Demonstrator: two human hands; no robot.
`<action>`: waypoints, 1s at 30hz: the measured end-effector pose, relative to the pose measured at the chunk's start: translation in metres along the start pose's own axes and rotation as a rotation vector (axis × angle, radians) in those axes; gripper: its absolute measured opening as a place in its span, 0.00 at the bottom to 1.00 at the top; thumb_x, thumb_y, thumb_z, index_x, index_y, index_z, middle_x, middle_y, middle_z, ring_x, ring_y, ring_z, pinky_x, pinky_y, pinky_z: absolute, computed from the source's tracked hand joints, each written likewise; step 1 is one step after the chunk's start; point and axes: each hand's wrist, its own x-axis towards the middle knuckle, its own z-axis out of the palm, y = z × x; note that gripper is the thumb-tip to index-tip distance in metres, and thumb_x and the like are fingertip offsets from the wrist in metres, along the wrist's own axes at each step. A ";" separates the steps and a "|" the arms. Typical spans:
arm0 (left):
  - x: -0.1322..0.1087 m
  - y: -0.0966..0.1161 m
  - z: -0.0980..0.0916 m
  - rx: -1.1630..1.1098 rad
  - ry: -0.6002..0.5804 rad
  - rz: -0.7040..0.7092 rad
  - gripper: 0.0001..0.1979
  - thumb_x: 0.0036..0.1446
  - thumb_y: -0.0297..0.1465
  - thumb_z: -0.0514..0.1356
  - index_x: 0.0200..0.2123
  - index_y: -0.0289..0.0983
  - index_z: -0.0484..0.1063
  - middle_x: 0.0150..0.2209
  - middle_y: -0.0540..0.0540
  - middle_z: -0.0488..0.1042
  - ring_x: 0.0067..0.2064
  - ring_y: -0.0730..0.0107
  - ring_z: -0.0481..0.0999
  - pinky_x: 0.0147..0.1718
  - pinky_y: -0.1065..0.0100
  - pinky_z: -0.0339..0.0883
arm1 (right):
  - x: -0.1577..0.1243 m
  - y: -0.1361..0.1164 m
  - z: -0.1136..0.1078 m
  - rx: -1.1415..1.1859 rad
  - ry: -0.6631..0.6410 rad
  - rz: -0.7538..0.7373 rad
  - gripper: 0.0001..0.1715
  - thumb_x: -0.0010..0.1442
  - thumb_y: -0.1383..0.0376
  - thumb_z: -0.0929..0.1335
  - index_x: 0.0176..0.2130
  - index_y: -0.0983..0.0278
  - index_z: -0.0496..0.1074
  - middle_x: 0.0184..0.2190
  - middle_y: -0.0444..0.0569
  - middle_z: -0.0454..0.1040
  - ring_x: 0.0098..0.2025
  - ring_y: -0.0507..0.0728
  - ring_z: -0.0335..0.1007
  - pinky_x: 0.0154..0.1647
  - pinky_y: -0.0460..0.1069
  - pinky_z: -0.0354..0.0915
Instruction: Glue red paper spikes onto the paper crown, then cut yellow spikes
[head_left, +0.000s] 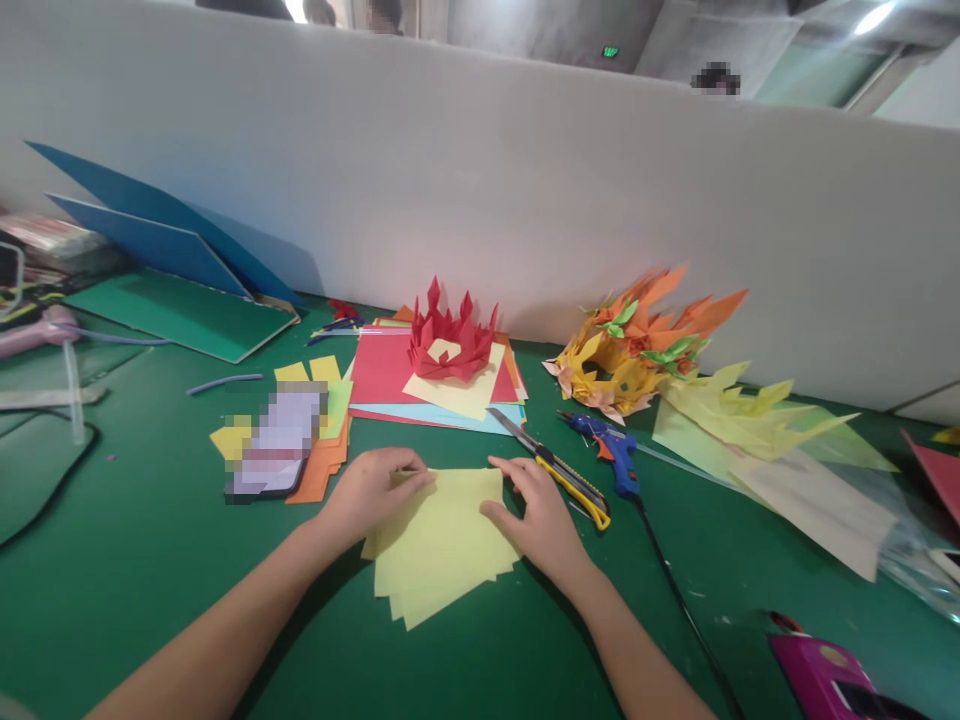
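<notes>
A small stack of pale yellow paper sheets (442,540) lies on the green table (150,560) right in front of me. My left hand (371,490) rests on the stack's upper left corner, its fingers curled and pinching the top sheet's edge. My right hand (536,510) presses on the right edge, fingers bent down onto the paper. Both hands hold the top sheet.
A yellow utility knife (559,470) and blue glue gun (611,450) lie just right of my right hand. Behind are coloured sheets with a red paper crown (450,340), an orange-yellow paper wreath (637,345), pale yellow folded pieces (742,415), and a phone (274,445) at left. A white partition (525,200) backs the table.
</notes>
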 end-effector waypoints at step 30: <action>0.019 0.028 0.024 -0.829 -0.150 -0.490 0.16 0.48 0.44 0.60 0.30 0.35 0.72 0.26 0.48 0.75 0.26 0.68 0.72 0.27 0.69 0.62 | 0.028 -0.017 0.015 0.711 0.416 0.146 0.29 0.47 0.61 0.71 0.48 0.61 0.61 0.37 0.47 0.71 0.39 0.55 0.70 0.42 0.53 0.67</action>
